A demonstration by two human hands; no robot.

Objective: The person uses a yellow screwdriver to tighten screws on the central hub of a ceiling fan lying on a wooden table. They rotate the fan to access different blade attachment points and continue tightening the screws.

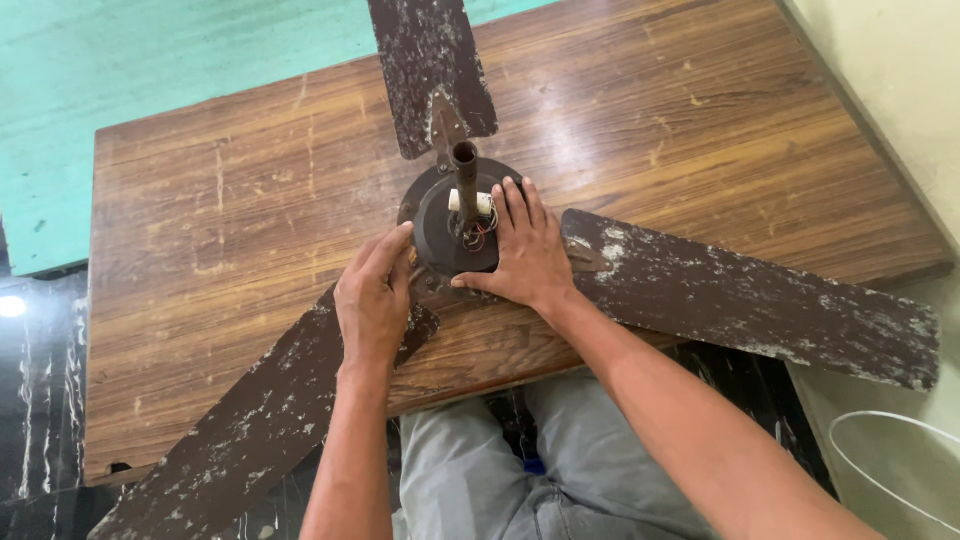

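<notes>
I am looking down on an old dark-brown ceiling fan with three flaking, paint-speckled metal blades (455, 215) that lies flat on a scuffed wood-grain table top (230, 190). Its round motor housing sits near the middle of the table, with a short rusty down-rod (465, 180) standing upright out of the centre. One blade runs to the far edge, one out to the right past the table's edge, and one to the near left, overhanging the near edge.

My left hand (373, 300) rests on the near-left side of the housing, fingers loosely curled, the index fingertip touching the rim where the near-left blade arm joins; it grips nothing that I can see. My right hand (527, 250) lies flat and spread on the right side of the housing, palm down, steadying it, fingertips beside a small white cylindrical part with red and dark wires (473, 208) at the foot of the rod.

As I judge it, the work is at an early stage: all three blades are on, the housing looks closed, and the wires and white part are exposed at the top. No tool or loose screw shows on the table.
</notes>
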